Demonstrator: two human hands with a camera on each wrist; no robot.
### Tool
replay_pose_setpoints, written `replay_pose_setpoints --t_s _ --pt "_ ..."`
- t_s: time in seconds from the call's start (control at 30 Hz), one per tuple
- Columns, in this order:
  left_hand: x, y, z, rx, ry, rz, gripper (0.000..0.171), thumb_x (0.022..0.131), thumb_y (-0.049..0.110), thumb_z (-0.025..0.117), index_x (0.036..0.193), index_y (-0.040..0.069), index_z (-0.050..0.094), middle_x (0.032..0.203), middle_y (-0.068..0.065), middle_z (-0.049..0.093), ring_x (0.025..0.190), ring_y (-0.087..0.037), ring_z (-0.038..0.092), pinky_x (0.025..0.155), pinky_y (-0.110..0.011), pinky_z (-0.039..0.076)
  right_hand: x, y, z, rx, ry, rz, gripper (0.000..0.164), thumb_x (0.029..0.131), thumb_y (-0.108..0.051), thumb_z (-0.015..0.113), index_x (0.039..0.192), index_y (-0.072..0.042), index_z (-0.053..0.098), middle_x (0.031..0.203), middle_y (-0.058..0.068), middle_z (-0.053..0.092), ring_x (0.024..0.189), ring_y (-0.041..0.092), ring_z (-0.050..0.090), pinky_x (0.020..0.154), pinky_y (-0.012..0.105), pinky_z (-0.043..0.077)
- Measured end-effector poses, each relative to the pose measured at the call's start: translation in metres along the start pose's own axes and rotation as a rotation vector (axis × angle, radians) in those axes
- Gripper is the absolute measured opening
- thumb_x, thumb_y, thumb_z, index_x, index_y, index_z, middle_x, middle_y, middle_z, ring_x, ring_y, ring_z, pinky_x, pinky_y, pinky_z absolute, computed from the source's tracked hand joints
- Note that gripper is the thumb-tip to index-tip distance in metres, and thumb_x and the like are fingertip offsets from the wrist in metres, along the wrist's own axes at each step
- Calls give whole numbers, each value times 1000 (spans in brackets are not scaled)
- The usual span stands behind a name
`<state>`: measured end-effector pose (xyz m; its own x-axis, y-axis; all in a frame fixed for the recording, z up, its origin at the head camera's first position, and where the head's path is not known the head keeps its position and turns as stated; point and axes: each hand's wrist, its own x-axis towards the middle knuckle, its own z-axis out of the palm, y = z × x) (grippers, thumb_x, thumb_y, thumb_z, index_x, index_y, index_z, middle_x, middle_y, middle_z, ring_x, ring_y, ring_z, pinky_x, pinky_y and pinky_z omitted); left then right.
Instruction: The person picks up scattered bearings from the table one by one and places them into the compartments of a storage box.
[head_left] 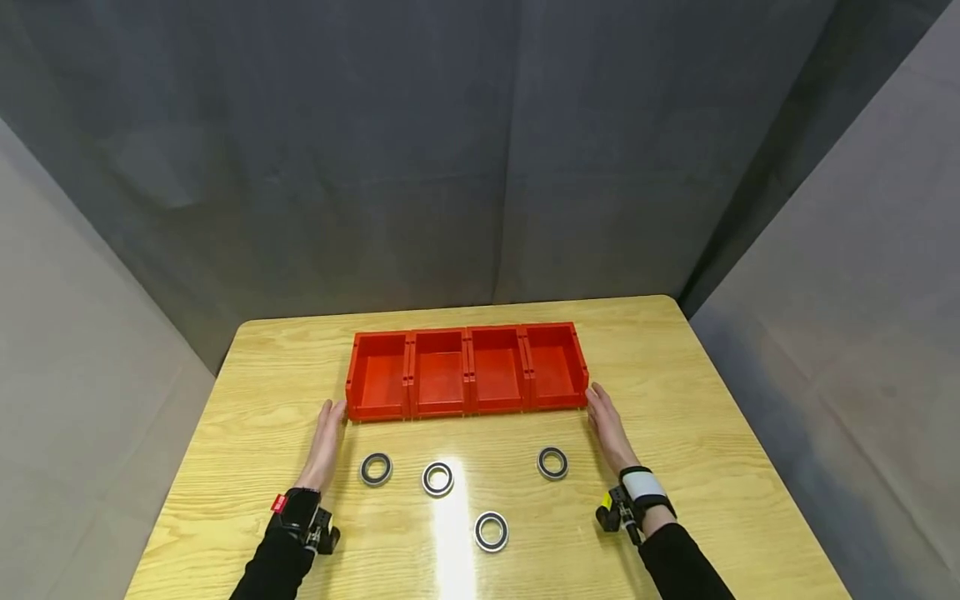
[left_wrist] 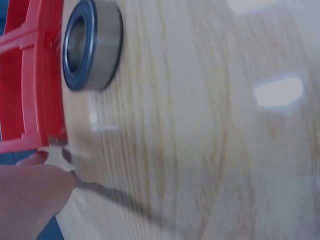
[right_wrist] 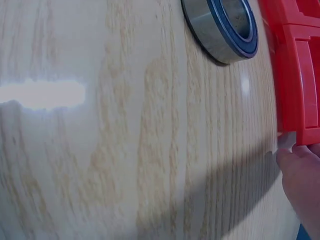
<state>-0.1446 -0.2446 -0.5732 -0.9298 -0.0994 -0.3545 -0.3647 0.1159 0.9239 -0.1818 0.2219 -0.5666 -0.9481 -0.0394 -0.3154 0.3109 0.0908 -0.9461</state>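
A row of joined red open bins [head_left: 438, 375] lies across the table. At its left end, my left hand [head_left: 325, 442] has its fingers straight along the front corner. My right hand [head_left: 609, 427] reaches the opposite corner, also with straight fingers, and touches the end wall. Several ball bearings lie flat in front of the bins: one [head_left: 375, 482] near my left hand, one [head_left: 437, 492] beside it, one [head_left: 552, 476] near my right hand, and one [head_left: 491, 546] closest to me. Each wrist view shows a bearing [left_wrist: 105, 45] close to the red bins.
The light wooden table [head_left: 637, 350] has rounded far corners. Behind it hangs a dark grey curtain [head_left: 375, 167], with pale grey panels [head_left: 90, 375] to the left and right. A bright reflection lies on the tabletop in front of the bins.
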Motion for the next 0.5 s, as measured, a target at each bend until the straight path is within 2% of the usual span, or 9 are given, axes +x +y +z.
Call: replay_pose_setpoints --t_s 0.17,0.4,0.5 --pt "0 -1 3 -43 -32 3 81 107 53 23 158 11 -23 169 -17 -14 158 -37 -8 127 -58 -9 0 2 3 18 1 13 70 110 -42 26 162 -4 -1 171 19 -1 158 38 5 130 51 12" --pt "-6 -6 -4 -69 -34 -8 80 107 54 21 157 13 -26 170 -18 -6 158 -34 -8 125 -58 -13 -7 1 7 19 -20 35 68 110 -41 25 162 -5 -2 171 19 -1 158 38 5 129 52 12" --pt "-11 -3 -4 -64 -20 -20 80 107 53 22 157 13 -25 170 -18 -5 159 -34 -6 126 -57 -13 -5 0 6 26 -27 36 67 111 -38 25 162 -4 -1 170 20 -2 158 39 5 129 53 12"
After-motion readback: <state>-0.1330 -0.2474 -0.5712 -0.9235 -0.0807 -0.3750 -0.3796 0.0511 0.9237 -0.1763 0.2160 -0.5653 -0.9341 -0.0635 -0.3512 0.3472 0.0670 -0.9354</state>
